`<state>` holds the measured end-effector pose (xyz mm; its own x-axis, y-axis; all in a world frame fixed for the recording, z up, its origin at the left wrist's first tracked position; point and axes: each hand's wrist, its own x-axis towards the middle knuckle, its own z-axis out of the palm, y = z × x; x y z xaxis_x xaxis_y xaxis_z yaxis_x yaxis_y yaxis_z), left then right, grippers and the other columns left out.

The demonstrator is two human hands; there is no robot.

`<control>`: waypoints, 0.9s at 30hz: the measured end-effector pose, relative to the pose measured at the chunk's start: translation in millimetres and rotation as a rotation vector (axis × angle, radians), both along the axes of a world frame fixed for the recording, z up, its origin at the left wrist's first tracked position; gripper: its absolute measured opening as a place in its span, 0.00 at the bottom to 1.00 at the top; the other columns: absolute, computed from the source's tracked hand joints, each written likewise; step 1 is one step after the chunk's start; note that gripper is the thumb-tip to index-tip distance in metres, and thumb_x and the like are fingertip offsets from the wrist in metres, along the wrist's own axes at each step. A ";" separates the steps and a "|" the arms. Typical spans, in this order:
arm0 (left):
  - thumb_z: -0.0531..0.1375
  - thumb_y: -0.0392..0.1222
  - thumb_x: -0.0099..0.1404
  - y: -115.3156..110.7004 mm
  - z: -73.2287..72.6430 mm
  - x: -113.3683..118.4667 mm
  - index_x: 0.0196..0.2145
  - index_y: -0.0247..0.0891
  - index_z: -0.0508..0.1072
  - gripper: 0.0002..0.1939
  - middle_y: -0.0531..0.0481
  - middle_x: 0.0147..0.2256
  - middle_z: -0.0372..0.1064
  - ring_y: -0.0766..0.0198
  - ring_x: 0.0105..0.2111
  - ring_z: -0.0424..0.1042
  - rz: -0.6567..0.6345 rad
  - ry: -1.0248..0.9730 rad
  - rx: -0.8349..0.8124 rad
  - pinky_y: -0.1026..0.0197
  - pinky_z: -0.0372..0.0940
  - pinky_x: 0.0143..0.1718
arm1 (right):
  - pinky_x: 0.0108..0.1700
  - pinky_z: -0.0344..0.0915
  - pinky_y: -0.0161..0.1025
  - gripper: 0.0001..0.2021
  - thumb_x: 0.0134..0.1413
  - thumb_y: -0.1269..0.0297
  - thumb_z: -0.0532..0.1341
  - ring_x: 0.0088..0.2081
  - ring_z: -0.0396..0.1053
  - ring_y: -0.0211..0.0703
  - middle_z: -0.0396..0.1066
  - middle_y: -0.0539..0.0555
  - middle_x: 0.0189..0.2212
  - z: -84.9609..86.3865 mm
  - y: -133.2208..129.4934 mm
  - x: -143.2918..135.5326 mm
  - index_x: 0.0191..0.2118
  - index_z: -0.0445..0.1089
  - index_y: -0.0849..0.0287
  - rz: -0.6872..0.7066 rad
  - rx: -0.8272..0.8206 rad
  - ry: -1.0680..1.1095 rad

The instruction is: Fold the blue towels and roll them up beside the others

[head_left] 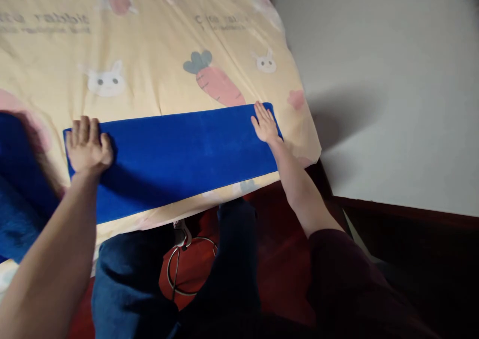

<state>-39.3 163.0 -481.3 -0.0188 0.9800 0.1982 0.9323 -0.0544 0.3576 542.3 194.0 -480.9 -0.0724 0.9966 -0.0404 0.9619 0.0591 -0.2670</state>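
A long blue cloth (183, 154) lies flat along the near edge of a yellow sheet (157, 79) printed with rabbits and a carrot. On the cloth's left end rests my left hand (88, 147), palm down, fingertips near the far left corner. My right hand (265, 123) lies with fingers spread on the cloth's far right corner. Neither hand grips anything. The cloth looks smooth, with a shadow beside my left hand.
More blue fabric (18, 179) lies bunched at the far left. A pale wall (392, 89) stands to the right. Below the sheet's edge are my legs, a metal ring-shaped stand (168, 274) and a red floor (280, 269).
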 end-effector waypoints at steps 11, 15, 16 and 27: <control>0.42 0.50 0.79 -5.2 13.0 -20.4 0.75 0.24 0.46 0.35 0.31 0.76 0.38 0.44 0.76 0.36 0.003 0.085 -0.073 0.34 0.34 0.74 | 0.75 0.35 0.62 0.33 0.77 0.59 0.35 0.78 0.37 0.52 0.38 0.72 0.77 5.8 17.5 23.3 0.76 0.40 0.77 -0.061 -0.103 -0.137; 0.42 0.53 0.79 -90.3 23.8 -13.2 0.75 0.23 0.45 0.38 0.31 0.76 0.34 0.46 0.77 0.32 -0.071 0.059 -0.095 0.37 0.31 0.75 | 0.76 0.33 0.61 0.34 0.76 0.56 0.40 0.79 0.34 0.51 0.36 0.68 0.78 21.5 -45.6 -12.9 0.78 0.39 0.71 -0.077 0.053 -0.083; 0.42 0.54 0.78 -120.7 22.8 -15.6 0.75 0.24 0.46 0.38 0.33 0.77 0.35 0.48 0.77 0.32 -0.100 0.035 -0.119 0.39 0.33 0.75 | 0.77 0.35 0.60 0.34 0.76 0.56 0.39 0.79 0.33 0.49 0.35 0.66 0.78 21.0 -72.6 -20.6 0.78 0.38 0.69 -0.078 0.105 -0.050; 0.44 0.47 0.74 -337.2 23.9 -40.2 0.69 0.27 0.63 0.33 0.32 0.72 0.54 0.45 0.74 0.51 0.307 -0.242 -0.343 0.43 0.54 0.72 | 0.76 0.43 0.60 0.34 0.65 0.62 0.55 0.77 0.43 0.59 0.46 0.74 0.75 21.6 -244.0 -69.7 0.71 0.57 0.77 -0.674 0.113 0.328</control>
<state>-79.4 -174.2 -457.4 -0.3208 0.9300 -0.1796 0.7751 0.3667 0.5145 472.7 -50.0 -459.3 0.5628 0.8264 -0.0171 0.6719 -0.4695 -0.5729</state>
